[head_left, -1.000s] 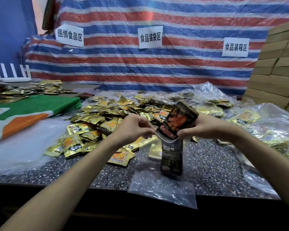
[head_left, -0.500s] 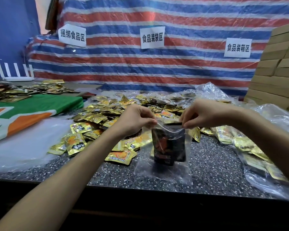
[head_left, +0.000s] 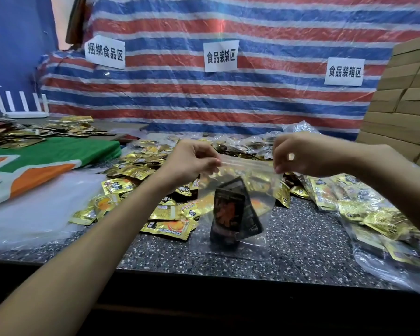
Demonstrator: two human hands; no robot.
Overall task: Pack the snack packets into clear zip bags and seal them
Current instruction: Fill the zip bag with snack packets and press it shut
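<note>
A clear zip bag (head_left: 235, 185) hangs upright above the speckled table (head_left: 301, 241), its bottom edge touching the surface. Inside it stand black snack packets (head_left: 228, 214) with orange print. My left hand (head_left: 192, 161) pinches the bag's top strip at its left end. My right hand (head_left: 298, 154) pinches the same strip at its right end, so the strip is stretched between them. A pile of gold snack packets (head_left: 136, 170) lies behind and to the left of the bag.
Filled clear bags of gold packets (head_left: 364, 209) lie at the right. A green, orange and white cloth (head_left: 34, 163) and white plastic sheet (head_left: 34, 209) cover the left. Cardboard boxes (head_left: 407, 98) stack at the far right; a striped tarp with paper signs hangs behind.
A black packet held at the bag's mouth dropped inside. My hands then moved apart along the top strip, the right one sliding rightward, and the bag rose a little.
</note>
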